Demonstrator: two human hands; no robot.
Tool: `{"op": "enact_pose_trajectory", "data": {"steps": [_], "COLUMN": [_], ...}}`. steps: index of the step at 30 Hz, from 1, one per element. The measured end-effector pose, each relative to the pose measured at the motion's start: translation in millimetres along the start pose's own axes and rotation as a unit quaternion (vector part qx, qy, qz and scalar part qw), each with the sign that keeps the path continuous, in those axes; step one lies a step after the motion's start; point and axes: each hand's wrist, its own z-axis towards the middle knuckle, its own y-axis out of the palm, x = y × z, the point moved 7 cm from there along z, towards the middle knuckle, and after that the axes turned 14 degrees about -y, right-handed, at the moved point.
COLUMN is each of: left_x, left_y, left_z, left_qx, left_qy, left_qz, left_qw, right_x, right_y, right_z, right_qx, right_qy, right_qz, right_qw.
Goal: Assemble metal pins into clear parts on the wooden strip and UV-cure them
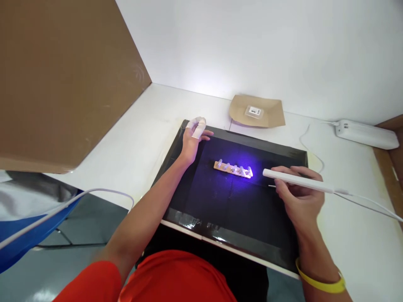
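The right hand was closed around a white corded UV light pen, fingers wrapped over its body, its tip aimed leftward. Just beyond that tip lay a small tan strip with clear nubs, glowing violet on the black mat. Farther left of the strip, the left hand rested flat and open on the mat's far corner, white finger cots on its fingertips, gripping nothing. Beyond the mat sat a brown paper tray and a white adapter box.
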Motion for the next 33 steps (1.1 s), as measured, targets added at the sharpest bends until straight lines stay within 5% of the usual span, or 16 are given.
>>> {"op": "enact_pose_trajectory", "data": {"steps": [6, 12, 23, 33], "left_x": [0, -1, -2, -1], "left_y": [8.2, 10.4, 12.4, 18.7], "left_z": [-2, -6, -7, -10], "left_qx": [-0.159, -0.230, -0.233, -0.229], "left_qy": [-0.158, -0.176, -0.171, -0.230], "left_qz": [-0.156, -0.238, -0.257, -0.244], "left_qw": [0.962, 0.927, 0.922, 0.914], "right_x": [-2, 15, 16, 12], "right_y": [6, 13, 5, 13], "right_z": [9, 22, 10, 4], "right_qx": [-0.051, -0.071, -0.029, -0.048], "right_qy": [0.023, 0.049, 0.051, 0.050], "right_qz": [-0.019, 0.022, 0.023, 0.006], "right_qw": [0.998, 0.996, 0.998, 0.998]}}
